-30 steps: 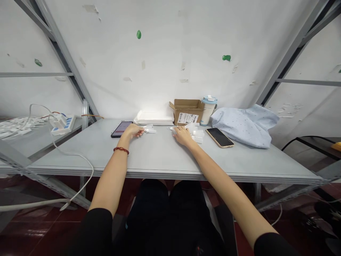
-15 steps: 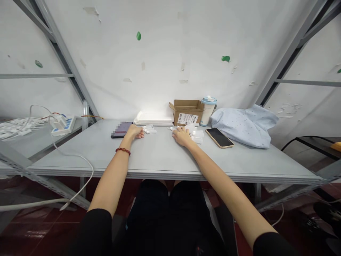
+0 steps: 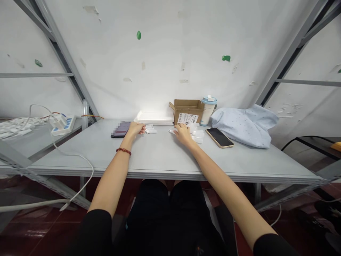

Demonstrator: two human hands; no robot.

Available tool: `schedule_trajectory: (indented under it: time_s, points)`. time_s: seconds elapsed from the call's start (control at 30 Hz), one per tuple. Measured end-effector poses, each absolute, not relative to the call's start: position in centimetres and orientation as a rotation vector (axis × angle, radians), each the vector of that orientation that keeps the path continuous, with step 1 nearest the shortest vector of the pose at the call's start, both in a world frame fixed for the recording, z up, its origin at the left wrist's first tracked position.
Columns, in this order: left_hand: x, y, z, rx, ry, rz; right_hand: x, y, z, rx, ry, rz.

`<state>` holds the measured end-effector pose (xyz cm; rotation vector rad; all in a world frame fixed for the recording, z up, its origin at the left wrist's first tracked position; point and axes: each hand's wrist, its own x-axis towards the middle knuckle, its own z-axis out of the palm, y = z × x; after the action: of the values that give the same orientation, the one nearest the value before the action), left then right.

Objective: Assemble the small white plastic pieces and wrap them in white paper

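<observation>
My left hand [image 3: 136, 128], with a red bead bracelet on its wrist, rests on the grey table [image 3: 160, 156] beside a dark phone [image 3: 121, 129]. Its fingers curl toward small clear plastic pieces [image 3: 150, 129] just to its right; whether it grips one is unclear. My right hand [image 3: 182, 133] lies further right, fingers bent over a small white item [image 3: 172, 131]. A pile of clear plastic pieces [image 3: 196, 134] sits at its right side.
A stack of white trays [image 3: 154, 118], an open cardboard box [image 3: 187, 111], a pale blue cup [image 3: 208, 111], a second phone [image 3: 219, 137] and a light blue cloth [image 3: 243, 125] stand at the back. A power strip [image 3: 62, 124] with cables lies on the left shelf.
My left hand has slid a little further away, toward the trays. My right hand has shifted slightly forward and left over the small white item.
</observation>
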<state>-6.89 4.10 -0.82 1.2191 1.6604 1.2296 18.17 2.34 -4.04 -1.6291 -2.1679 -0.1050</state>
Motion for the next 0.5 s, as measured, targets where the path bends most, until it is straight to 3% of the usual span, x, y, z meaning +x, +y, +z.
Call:
schedule_trajectory:
  time_s: [0.3,0.5]
  points:
    - [-6.2,4.4,-1.4,1.320,1.599,1.210,17.8,2.0,-4.0,-1.590,-2.260,-0.065]
    - [-5.2,4.1,-1.5,1.447,1.463,1.110,18.0,2.6,-3.8,-1.379,-1.898,0.295]
